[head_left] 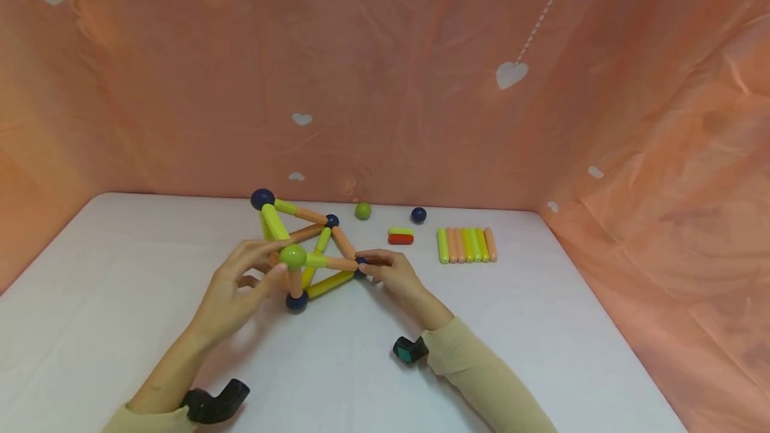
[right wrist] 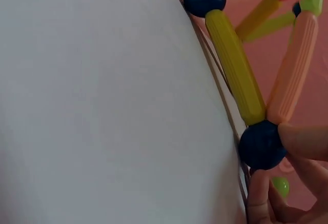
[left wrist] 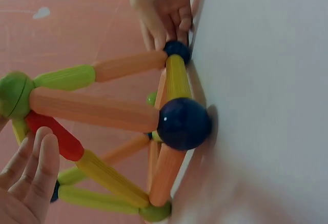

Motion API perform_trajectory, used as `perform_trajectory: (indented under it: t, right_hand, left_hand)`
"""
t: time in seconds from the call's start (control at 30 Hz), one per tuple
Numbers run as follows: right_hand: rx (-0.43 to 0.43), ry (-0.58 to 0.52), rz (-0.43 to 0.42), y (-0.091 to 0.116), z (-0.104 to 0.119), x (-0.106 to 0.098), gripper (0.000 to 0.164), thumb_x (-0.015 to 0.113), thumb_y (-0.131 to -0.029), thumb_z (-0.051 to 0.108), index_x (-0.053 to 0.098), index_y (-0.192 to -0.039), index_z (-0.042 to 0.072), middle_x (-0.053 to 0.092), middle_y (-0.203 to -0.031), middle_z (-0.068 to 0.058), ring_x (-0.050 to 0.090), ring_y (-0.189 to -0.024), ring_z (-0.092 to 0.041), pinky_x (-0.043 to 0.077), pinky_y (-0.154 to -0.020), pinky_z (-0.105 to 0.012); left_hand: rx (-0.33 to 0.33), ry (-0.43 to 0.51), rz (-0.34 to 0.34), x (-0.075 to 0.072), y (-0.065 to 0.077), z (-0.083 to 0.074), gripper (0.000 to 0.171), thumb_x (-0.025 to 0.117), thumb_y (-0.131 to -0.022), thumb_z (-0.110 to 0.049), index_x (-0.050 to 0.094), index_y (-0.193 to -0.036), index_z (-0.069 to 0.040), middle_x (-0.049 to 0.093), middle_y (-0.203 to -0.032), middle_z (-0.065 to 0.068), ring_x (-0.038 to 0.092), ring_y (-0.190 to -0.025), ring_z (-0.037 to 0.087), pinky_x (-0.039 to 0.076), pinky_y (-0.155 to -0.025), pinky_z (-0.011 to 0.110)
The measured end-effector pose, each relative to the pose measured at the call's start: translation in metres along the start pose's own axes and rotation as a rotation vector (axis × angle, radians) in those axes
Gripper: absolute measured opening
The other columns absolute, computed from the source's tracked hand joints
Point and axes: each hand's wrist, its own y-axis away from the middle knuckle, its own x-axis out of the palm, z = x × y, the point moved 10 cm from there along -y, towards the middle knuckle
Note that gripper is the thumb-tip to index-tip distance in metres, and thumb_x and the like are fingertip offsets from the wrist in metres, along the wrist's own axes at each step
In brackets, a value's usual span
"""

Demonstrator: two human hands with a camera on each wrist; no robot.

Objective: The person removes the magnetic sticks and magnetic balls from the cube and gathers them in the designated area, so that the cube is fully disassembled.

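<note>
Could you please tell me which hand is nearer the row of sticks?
Right. The right hand sits left of the row of sticks; the left hand is farther left.

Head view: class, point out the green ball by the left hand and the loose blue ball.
Green ball (head_left: 293, 257), head view, middle of its visible face.
Loose blue ball (head_left: 418, 215), head view, middle of its visible face.
</note>
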Motion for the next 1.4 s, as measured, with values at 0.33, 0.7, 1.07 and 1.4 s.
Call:
perform_trajectory:
  t: [0.33, 0.7, 1.07, 1.4]
  right_hand:
    - [0.078, -0.051, -0.127, -0.028, 0.0, -0.021, 0.031, 0.064, -0.091, 0.012, 0.066, -0.122, 0.01, 0.066, -0.12, -0.013, 0.057, -0.075, -0.012, 0.046, -0.064, -0.02]
    - [-0.025, -0.016, -0.172, -0.009, 0.009, -0.02, 0.036, 0.063, -0.089, 0.007, 0.058, -0.123, -0.004, 0.066, -0.109, -0.023, 0.069, -0.083, -0.026, 0.056, -0.076, -0.032]
    - [-0.092, 0.002, 0.196, 0.02, 0.009, 0.025, 0.037, 0.062, -0.089, 0.007, 0.056, -0.124, -0.003, 0.063, -0.119, -0.019, 0.064, -0.095, -0.019, 0.053, -0.083, -0.028]
    - [-0.285, 0.251, 0.209, 0.028, 0.031, 0.046, 0.048, 0.078, -0.081, 0.024, 0.06, -0.124, 0.013, 0.063, -0.111, 0.001, 0.053, -0.094, -0.021, 0.043, -0.077, -0.025]
  left_hand:
    - [0.045, -0.006, 0.068, 0.03, -0.003, -0.014, 0.048, 0.07, -0.086, -0.008, 0.057, -0.133, -0.012, 0.051, -0.119, 0.007, 0.055, -0.078, 0.004, 0.05, -0.064, 0.022]
    - [0.052, -0.078, -0.056, 0.013, -0.006, -0.02, 0.033, 0.068, -0.087, -0.003, 0.065, -0.119, -0.007, 0.063, -0.117, 0.011, 0.06, -0.097, 0.013, 0.051, -0.067, 0.017]
    - [0.142, -0.103, -0.384, -0.036, -0.022, -0.007, 0.029, 0.071, -0.08, 0.005, 0.068, -0.109, 0.003, 0.055, -0.116, 0.022, 0.048, -0.107, 0.012, 0.037, -0.088, 0.019]
    - [-0.006, -0.045, -0.151, -0.015, -0.035, 0.018, 0.044, 0.064, -0.092, -0.009, 0.054, -0.135, -0.009, 0.049, -0.134, 0.015, 0.048, -0.122, 0.029, 0.041, -0.1, 0.051]
